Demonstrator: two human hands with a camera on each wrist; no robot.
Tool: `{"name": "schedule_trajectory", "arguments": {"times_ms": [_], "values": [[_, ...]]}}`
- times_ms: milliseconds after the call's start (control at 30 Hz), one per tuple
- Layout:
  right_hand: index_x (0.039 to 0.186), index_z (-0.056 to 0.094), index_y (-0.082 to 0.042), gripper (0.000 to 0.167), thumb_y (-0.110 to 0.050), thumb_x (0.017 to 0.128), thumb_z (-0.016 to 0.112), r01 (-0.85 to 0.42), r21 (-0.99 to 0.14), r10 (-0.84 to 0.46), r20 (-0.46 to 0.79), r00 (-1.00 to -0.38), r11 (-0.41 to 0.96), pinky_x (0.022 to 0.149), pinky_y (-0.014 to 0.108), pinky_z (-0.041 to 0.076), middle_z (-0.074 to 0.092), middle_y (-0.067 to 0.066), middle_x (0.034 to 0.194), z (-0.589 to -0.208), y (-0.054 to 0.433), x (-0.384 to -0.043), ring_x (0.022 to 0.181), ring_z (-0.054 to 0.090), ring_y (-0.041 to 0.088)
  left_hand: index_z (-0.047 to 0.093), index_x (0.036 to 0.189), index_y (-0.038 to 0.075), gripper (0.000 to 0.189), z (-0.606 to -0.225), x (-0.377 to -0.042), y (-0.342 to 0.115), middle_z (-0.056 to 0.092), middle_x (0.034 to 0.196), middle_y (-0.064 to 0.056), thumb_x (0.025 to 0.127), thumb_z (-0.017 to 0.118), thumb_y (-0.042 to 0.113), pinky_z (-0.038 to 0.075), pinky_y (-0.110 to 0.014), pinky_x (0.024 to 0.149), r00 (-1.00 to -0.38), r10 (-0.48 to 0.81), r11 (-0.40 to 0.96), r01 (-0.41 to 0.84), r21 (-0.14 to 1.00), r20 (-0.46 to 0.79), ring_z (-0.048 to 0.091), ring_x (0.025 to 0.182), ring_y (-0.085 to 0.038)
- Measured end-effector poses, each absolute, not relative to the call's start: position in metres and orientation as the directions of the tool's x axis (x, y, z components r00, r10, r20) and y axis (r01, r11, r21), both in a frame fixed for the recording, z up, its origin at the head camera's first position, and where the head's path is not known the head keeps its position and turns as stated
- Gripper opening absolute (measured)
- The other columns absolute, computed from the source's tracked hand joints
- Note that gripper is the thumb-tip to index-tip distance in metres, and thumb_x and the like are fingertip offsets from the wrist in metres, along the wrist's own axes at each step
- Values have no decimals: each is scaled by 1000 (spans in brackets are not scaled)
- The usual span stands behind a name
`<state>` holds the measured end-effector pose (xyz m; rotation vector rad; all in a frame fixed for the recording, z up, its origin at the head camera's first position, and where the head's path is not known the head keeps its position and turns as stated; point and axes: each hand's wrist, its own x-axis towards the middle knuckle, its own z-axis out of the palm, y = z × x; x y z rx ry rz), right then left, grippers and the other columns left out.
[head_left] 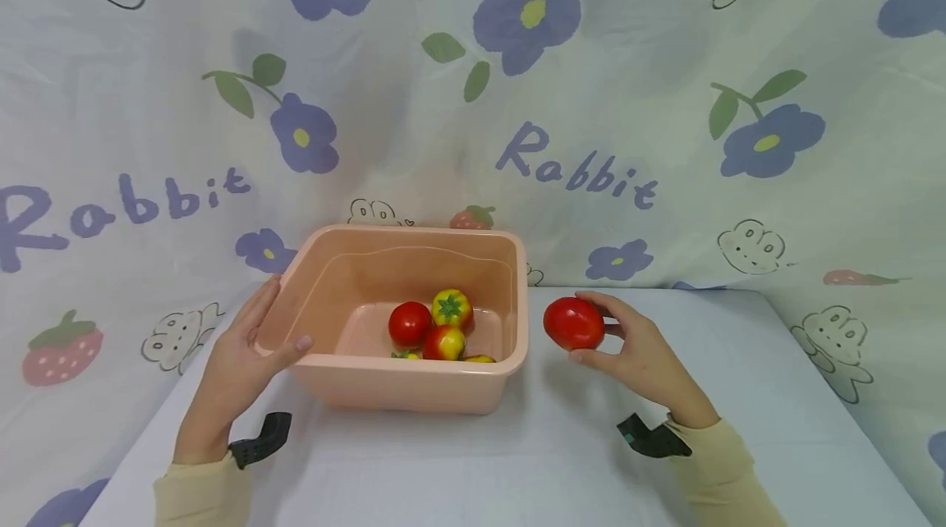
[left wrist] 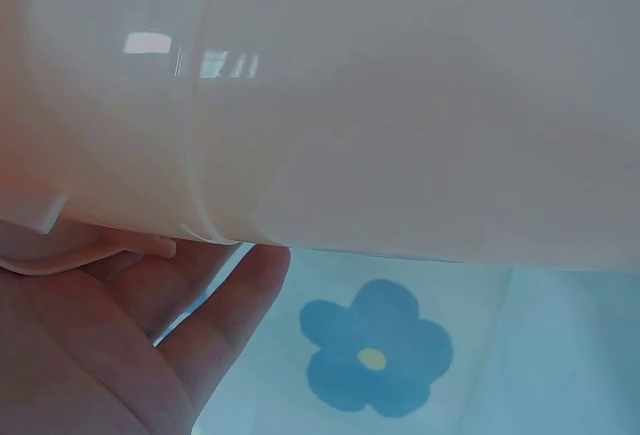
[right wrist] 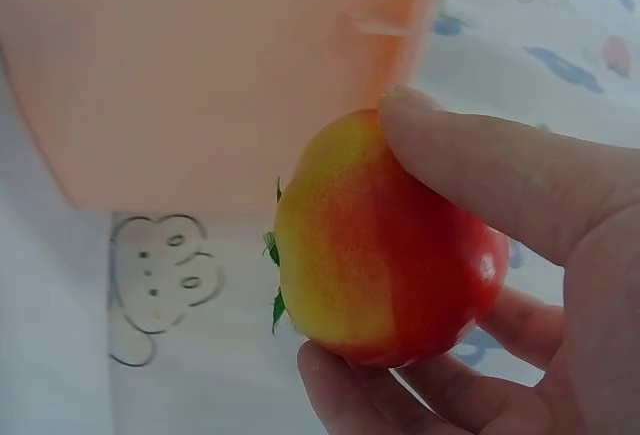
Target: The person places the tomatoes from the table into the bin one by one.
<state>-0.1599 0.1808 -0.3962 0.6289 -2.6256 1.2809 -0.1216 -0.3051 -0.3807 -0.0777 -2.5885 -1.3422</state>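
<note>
A pink plastic bin (head_left: 406,383) stands on the left part of the table with several red and yellow tomatoes (head_left: 443,342) inside. My left hand (head_left: 240,363) grips its left end; the thumb lies over the rim, and the fingers reach along the outer wall (left wrist: 400,105). Right of the bin, my right hand (head_left: 636,346) pinches a tomato (head_left: 573,323) between thumb and fingers. From the right wrist view, this tomato (right wrist: 370,245) is red on one side and yellow near its green leaves. It is apart from the bin wall (right wrist: 200,85).
The white-covered table (head_left: 739,379) extends right of the bin. Close behind it hangs a printed cloth (head_left: 414,125) with flowers, rabbits and lettering. Dark wrist straps (head_left: 654,438) sit at both sleeves.
</note>
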Motion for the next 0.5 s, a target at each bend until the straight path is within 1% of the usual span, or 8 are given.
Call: {"name": "schedule_trajectory", "arguments": {"times_ms": [300,500], "values": [[144,51,-9,78,-16,77,89,-461,-686,-281,365,-887,564,92,48,57,58,10,138,-370,183,-157,121,57,29,14,162,32,95,-381,-123,-306,12,168,-8,90,76,29,25,-77,106,-975,-54,571,149,807,218,21,147,-48],[145,51,-10,80,-16,76,90,-472,-678,-278,383,-881,563,94,49,56,56,10,141,-360,180,-155,123,56,29,14,162,29,95,-381,-123,-306,11,168,-7,90,76,27,23,-76,108,-974,-48,562,157,812,222,19,148,-46]]}}
